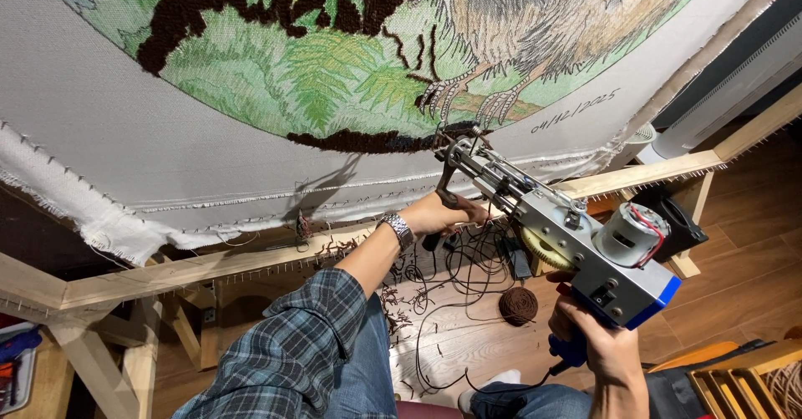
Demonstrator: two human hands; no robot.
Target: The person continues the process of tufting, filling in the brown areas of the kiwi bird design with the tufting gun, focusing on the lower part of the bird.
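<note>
In the head view, the tufting gun (555, 235) is pressed against the stretched cloth (125, 126) at about one o'clock. Its front handle is gripped by the closed left hand (439, 214), its blue rear grip by the closed right hand (606, 348). Steady, square pressure along the dark brown tufted edge (368, 141) is advised.

The big cloth (109, 126) at the top of the frame is white. On it is a picture with green ferns (326, 72), dark brown fluffy patches (225, 10) and tan bird feathers (543, 18). The tufting gun (576, 243) at the lower right is silver and grey with a blue end. The sleeve (292, 344) at the bottom has a blue and grey check pattern. A dark brown ball of yarn (519, 305) lies on the light brown wood floor (752, 243).
</note>
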